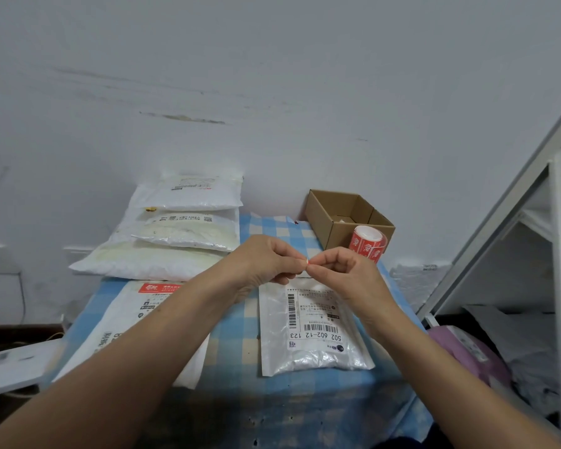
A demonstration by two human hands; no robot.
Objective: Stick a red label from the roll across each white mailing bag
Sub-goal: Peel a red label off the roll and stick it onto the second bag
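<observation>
My left hand (266,260) and my right hand (344,273) meet above the table, both pinching a small red label (307,262) between their fingertips. Only a sliver of the label shows. Below them lies a white mailing bag (314,345) with a barcode slip, flat on the checked cloth. A second white bag (127,328) at the left carries a red label (157,287) across its top; my left forearm covers part of it. The roll of red labels (368,244) stands at the back right, beside the cardboard box.
A stack of three white bags (175,234) rests against the wall at the back left. An open cardboard box (340,215) sits at the back right. The blue checked tablecloth (237,332) covers the table. A white metal rack (557,254) stands at the right. A white device (17,367) lies low left.
</observation>
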